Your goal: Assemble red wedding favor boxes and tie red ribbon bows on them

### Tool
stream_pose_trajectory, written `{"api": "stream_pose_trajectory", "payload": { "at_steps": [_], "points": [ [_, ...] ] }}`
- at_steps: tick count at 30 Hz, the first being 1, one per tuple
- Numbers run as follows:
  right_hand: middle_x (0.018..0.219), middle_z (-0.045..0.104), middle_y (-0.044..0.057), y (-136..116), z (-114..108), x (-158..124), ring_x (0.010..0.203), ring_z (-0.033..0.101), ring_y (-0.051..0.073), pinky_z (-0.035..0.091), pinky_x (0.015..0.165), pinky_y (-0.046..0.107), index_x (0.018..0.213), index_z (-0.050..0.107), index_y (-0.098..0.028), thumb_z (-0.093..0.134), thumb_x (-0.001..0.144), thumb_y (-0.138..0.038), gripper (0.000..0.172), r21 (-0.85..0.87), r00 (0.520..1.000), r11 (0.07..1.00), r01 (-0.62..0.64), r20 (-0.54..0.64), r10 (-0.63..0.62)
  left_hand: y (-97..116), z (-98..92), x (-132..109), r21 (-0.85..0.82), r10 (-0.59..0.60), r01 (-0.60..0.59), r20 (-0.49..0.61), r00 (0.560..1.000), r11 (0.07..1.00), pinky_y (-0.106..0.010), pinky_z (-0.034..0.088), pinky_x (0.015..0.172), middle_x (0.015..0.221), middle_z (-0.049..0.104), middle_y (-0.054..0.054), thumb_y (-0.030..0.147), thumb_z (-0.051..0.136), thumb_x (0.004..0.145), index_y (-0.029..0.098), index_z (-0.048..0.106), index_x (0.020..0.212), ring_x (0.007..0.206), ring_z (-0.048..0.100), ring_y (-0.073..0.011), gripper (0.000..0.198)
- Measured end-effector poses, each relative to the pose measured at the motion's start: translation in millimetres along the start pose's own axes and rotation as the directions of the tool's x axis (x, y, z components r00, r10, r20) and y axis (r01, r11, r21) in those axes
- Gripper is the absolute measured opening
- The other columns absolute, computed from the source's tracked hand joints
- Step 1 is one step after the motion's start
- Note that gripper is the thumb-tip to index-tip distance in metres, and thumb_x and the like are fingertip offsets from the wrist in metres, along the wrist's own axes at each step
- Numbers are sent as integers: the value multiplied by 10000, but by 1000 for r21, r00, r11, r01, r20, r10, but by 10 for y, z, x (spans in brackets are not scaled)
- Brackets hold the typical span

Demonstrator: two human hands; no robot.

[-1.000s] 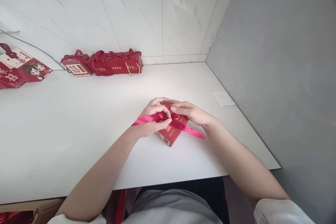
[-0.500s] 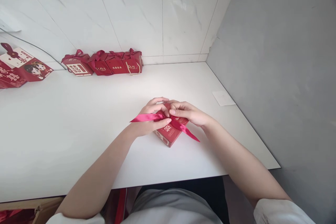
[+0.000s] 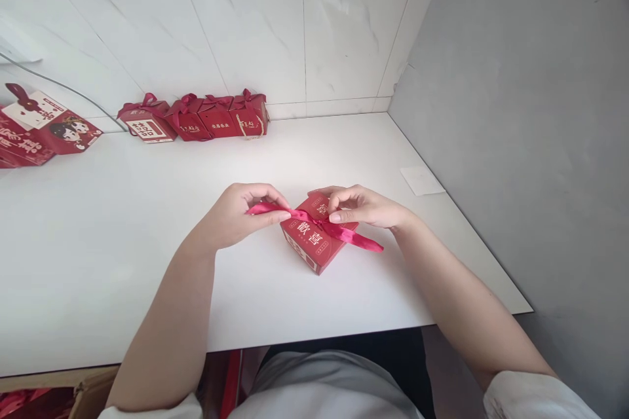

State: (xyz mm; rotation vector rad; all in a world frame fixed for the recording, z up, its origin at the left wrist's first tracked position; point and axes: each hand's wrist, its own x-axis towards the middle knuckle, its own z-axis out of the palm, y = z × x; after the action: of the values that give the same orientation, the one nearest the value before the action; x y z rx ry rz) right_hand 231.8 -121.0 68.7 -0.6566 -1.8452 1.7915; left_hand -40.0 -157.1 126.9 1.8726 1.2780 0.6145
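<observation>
Drawn farther left since the earlier frame, the left hand (image 3: pixel 240 213) pinches one tail of a shiny crimson satin ribbon (image 3: pixel 301 215) between thumb and fingers. Near the ribbon's middle, the right hand (image 3: pixel 368 207) curls, thumb and forefinger close together (whether they hold ribbon, I cannot tell). Beneath, a red cardboard box (image 3: pixel 307 245) lies on the white table (image 3: pixel 122 222), nearer than the ribbon-tied red boxes (image 3: pixel 219 124) along the far wall (image 3: pixel 255 26).

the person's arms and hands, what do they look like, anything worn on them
The left hand and right hand show no gloves, rings or watch. A loose white fabric left sleeve and matching right sleeve end near the elbows.
</observation>
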Motion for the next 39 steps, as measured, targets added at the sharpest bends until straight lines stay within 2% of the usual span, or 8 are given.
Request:
{"api": "stream_pose_trajectory", "payload": {
  "at_steps": [5,9,11,15,17,21,28,39],
  "points": [
    [1376,565,68,18,12,27,1305,510,270,460,991,395,768,674,-193,707,857,-463,286,36,998,999,-4,-68,6,111,56,-61,-60,98,-90,148,984,994,-272,528,669,802,717,-29,366,773,772,217,754,781,733,640,-160,150],
    [1364,567,86,24,50,42,1398,416,285,432,1032,409,759,678,-191,711,854,-467,294,45,993,999,17,-114,-12,178,52,-102,20,134,-171,539,832,985,-268,513,663,815,738,-21,416,765,774,277,794,855,745,629,-163,164],
    [1350,576,91,20,55,34,1420,387,279,411,1052,412,761,683,-192,708,860,-456,284,40,993,999,31,-116,-26,177,15,-104,12,138,-180,593,793,984,-261,485,626,769,726,-18,446,745,786,262,780,812,730,621,-162,189],
    [1378,556,87,15,61,18,1331,485,270,430,1019,397,764,675,-180,690,875,-458,300,29,993,999,17,-117,-13,125,-11,-57,57,111,-126,220,969,990,-270,467,684,870,691,-13,429,615,896,221,674,873,766,600,-143,217],
    [1381,550,81,15,68,18,1169,594,242,472,946,376,750,651,-172,679,878,-471,327,42,994,999,10,-112,-6,96,35,-14,101,128,-134,64,990,986,-309,484,837,1048,664,-23,412,643,877,240,634,1008,939,606,-169,216],
    [1290,599,72,10,65,19,972,635,191,498,857,346,702,587,-172,653,890,-486,371,45,995,998,49,-85,-45,58,171,62,107,156,-172,143,977,979,-391,464,1007,1234,590,-41,401,672,847,252,647,972,1148,564,-223,197],
    [1459,483,96,27,-11,-5,1236,555,245,422,1040,425,827,613,-191,730,844,-385,227,-82,994,990,111,-7,-112,-31,250,111,31,221,-227,134,966,973,-421,440,1069,1275,563,-53,284,646,857,244,623,966,1228,535,-224,118],
    [1468,478,96,44,-6,-10,1330,495,263,394,1071,442,817,619,-197,726,853,-363,201,-103,990,987,122,-53,-128,-40,195,106,20,216,-223,188,958,975,-433,376,1120,1301,548,-61,361,631,883,215,579,847,1254,512,-235,160]
  ]
}}
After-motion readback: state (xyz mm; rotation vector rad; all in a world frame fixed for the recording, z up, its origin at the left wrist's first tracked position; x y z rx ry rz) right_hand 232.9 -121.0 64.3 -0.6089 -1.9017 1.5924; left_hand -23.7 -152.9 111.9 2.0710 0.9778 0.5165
